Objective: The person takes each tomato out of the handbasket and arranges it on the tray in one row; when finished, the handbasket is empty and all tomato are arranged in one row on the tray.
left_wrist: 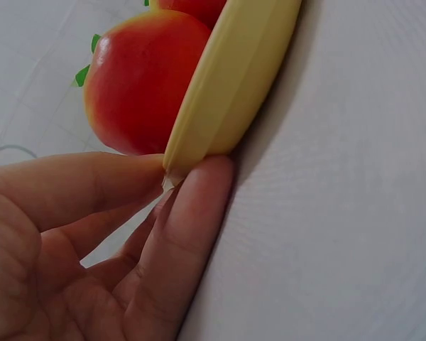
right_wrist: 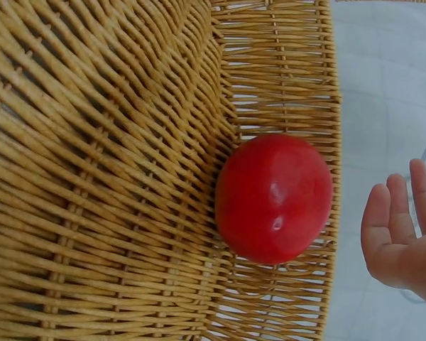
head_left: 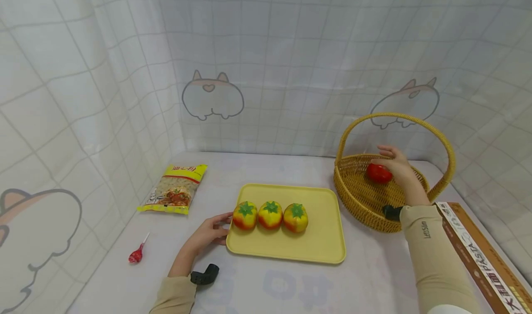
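Note:
On the left, my left hand (head_left: 212,231) pinches the near-left rim of a yellow tray (head_left: 324,226), thumb on one side and fingers on the other, as the left wrist view shows. Three yellow-and-red toy persimmons with green leafy tops stand in a row on the tray; the leftmost persimmon (head_left: 244,215) is closest to that hand. Over at the right, a round red fruit (right_wrist: 273,199) lies inside a wicker basket (head_left: 353,198) against its wall. Above the basket is my right hand (head_left: 396,164), fingers extended and apart from the fruit in the right wrist view.
The basket's tall handle (head_left: 399,115) arches over the right arm. A yellow pasta bag (head_left: 174,189) lies at the back left, a red lollipop (head_left: 136,256) in front of it. Long brown packages (head_left: 486,258) lie along the right edge. White gridded cloth walls surround the table.

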Tool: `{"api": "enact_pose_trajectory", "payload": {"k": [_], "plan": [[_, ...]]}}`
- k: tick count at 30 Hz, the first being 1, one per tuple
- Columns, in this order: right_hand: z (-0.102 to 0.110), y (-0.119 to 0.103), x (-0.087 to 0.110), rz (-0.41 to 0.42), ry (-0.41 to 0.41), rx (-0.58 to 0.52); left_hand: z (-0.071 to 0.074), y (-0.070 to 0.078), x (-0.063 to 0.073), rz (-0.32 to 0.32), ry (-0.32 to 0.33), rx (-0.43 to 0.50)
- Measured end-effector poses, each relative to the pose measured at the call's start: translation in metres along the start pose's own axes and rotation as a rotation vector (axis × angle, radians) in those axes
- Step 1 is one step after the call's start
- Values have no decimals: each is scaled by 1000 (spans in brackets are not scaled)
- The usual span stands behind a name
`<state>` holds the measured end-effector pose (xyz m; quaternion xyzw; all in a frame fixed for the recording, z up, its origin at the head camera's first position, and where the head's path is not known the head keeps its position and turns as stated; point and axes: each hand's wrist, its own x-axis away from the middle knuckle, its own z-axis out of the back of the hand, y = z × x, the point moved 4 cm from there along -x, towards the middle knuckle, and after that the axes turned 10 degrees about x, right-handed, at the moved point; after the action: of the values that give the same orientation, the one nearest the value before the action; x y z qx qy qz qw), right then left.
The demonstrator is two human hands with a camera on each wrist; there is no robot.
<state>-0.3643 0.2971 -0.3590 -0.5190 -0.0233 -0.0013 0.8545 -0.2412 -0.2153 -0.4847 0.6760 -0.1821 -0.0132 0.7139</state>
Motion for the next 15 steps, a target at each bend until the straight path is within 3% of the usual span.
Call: {"api": "enact_pose_trajectory", "payload": {"k": [15], "plan": [[-1,18,-7,-105,87,-84,-1,3,3,0,2,-21]]}}
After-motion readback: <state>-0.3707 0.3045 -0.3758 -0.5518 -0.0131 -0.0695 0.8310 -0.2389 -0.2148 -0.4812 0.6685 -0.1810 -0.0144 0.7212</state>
